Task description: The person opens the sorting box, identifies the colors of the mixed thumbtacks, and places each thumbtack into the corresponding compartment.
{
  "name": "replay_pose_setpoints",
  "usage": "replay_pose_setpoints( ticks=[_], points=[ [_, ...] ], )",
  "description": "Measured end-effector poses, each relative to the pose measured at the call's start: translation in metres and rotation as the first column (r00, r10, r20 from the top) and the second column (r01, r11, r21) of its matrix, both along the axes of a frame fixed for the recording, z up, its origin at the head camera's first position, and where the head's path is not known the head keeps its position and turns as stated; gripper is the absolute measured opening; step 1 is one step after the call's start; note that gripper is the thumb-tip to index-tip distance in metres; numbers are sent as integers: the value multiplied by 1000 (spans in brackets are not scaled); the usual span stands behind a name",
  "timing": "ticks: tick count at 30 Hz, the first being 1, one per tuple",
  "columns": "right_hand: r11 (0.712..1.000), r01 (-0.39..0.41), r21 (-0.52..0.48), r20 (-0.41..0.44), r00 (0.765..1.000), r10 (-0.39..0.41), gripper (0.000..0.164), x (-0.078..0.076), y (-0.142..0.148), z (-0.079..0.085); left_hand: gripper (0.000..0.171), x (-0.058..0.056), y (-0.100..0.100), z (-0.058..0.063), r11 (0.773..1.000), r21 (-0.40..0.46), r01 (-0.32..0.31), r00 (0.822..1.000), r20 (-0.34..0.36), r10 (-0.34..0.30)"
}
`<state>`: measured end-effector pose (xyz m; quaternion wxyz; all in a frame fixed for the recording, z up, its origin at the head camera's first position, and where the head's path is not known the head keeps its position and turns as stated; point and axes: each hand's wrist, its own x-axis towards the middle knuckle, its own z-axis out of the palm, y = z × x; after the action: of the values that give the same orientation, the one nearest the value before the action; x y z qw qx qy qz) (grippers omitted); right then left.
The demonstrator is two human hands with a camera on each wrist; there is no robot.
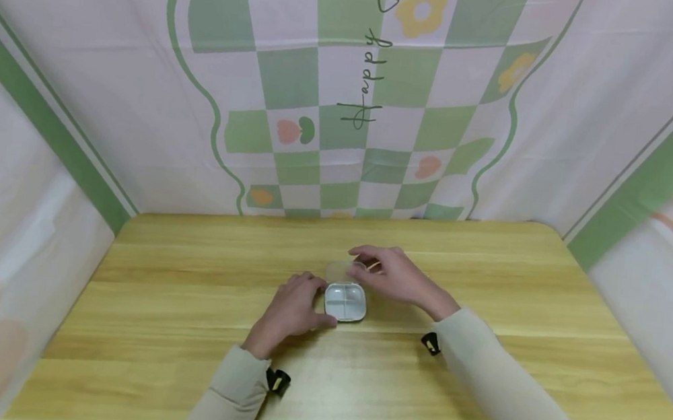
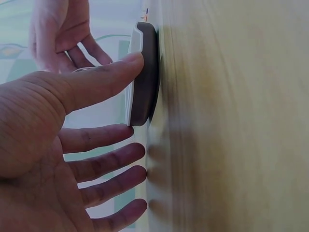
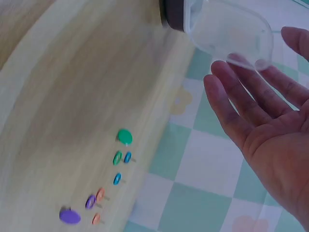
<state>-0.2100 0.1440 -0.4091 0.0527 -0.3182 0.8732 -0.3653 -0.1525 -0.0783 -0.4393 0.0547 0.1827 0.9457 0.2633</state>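
Centrally on the wooden table, we see a squarish box, long axis unclear, its clear lid raised toward the far edge, left hand gripping the box's left side, right hand with thumb and fingers apart beside the lid.

Left grip is touching the left side of a small four-section box on the worktop. Clear lid is sitting open at the far edge; right grip is touching it. Checkered cloth with "Happy" lettering is hanging behind.
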Motion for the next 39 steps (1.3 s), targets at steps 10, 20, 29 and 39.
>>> replay_pose_setpoints(
  ticks=[10,20,29,39],
  points=[
    [995,103,-7,-21,994,-104,44,0,30,5,67,0,0,0,1000,1,0,1000,8,0],
    [970,178,164,-151,977,-153,26,3,56,-1,68,1,-1,-1,1000,17,3,1000,12,-3],
    [879,257,401,-204,961,-188,26,15,76,-3,68,0,0,0,1000,14,1,1000,14,-1],
    [847,257,466,-174,965,-197,26,21,93,-6,68,2,0,1,1000,15,2,1000,17,-2]
  ],
)
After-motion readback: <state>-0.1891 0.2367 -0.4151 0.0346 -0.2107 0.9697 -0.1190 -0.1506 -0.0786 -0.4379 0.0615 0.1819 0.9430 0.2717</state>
